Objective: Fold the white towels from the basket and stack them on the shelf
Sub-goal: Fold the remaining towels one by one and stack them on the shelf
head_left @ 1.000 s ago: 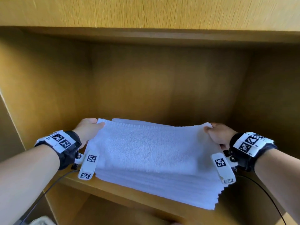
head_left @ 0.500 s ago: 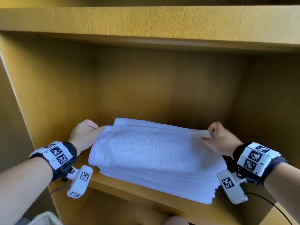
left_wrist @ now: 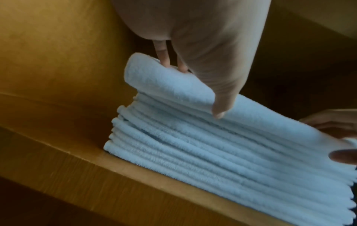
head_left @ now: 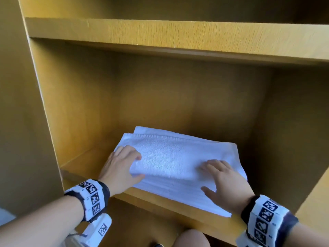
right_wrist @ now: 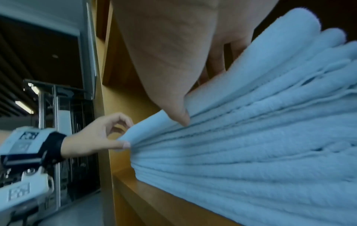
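Filling wooden shelf (head_left: pixel 160 202) compartment: stack of white towels (head_left: pixel 178 189), many folded layers, near edges at shelf front lip. Top towel (head_left: pixel 169 157) lies on stack, near fold bulging. Left hand (head_left: pixel 118 171) at stack's left end, thumb under top towel's fold, fingers over it, pinching. Right hand (head_left: pixel 225 186) flat on right part, fingers spread, relaxed, thumb against front edge.

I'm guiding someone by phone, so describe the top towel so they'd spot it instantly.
Find the wooden shelf. On it sits a stack of white towels. The top towel is the one under both hands, with a ribbed band along its far edge.
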Demonstrator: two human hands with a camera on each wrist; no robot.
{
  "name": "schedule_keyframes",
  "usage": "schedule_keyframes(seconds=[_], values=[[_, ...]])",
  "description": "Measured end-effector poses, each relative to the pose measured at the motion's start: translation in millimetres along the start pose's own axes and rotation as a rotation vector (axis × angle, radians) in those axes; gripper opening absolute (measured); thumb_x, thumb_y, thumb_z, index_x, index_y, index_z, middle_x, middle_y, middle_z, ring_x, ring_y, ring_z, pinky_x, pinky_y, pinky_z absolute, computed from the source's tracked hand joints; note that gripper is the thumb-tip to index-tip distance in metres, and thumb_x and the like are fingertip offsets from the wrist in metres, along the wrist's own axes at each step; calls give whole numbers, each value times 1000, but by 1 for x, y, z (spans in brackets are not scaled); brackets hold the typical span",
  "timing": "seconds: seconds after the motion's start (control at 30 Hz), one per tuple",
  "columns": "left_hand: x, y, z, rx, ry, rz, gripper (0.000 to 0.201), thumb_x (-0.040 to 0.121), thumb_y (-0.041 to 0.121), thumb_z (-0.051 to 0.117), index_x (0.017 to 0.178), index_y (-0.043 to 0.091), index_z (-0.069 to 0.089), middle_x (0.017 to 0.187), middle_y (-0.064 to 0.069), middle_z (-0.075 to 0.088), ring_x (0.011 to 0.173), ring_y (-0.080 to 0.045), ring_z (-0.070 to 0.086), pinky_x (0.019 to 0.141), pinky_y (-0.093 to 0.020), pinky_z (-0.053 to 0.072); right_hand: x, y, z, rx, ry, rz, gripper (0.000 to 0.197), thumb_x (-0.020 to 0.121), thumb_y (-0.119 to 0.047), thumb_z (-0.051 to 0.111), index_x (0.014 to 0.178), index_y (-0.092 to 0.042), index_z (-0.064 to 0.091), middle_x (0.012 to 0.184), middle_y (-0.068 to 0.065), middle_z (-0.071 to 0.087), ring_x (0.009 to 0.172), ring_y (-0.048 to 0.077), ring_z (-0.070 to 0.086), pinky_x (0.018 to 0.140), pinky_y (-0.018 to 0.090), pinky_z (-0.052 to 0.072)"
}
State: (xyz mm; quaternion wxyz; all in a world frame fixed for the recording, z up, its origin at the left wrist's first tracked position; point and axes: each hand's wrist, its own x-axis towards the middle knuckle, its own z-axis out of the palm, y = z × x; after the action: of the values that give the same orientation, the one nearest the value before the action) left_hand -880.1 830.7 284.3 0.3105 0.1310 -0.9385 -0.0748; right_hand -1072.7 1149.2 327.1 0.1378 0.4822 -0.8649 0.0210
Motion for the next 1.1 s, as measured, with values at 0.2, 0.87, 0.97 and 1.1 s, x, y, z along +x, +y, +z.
schedule_keyframes(seconds=[0.2, 0.87, 0.97, 1.1], values=[[-2, 11, 12, 211, -18, -35, 64, 74, 36, 87, 130, 34, 57, 131, 13, 47, 122, -17, 49, 101, -35, 42, -3, -13, 5, -163, 93, 17, 34, 88, -25, 80, 120, -20, 73, 128, 5, 71, 113, 35, 70, 76, 44, 64], [12, -48, -26, 8, 46, -188, 41, 95, -2, 61, 116, 33, 68, 113, 16, 66, 112, -18, 55, 90, -37, 49, 9, 53, -31, 79, 136, 269, 19, 95, -15, 64, 104, -31, 68, 94, -8, 70, 84, 18, 66, 68, 29, 51], [22, -52, -32, -203, 95, -239, 30, 101, 7, 58, 102, 36, 67, 96, 18, 69, 98, -18, 58, 77, -36, 49, 18, 67, -37, 340, 179, 391, 13, 97, -19, 69, 90, -29, 67, 78, -8, 69, 73, 15, 64, 60, 28, 43], [43, -50, -40, -457, 207, -377, 11, 105, 19, 61, 99, 25, 67, 92, -4, 73, 90, -33, 67, 78, -49, 55, 32, 79, -37, 675, 270, 582, 21, 96, -27, 71, 79, -15, 71, 70, 9, 66, 65, 23, 58, 60, 34, 41]])
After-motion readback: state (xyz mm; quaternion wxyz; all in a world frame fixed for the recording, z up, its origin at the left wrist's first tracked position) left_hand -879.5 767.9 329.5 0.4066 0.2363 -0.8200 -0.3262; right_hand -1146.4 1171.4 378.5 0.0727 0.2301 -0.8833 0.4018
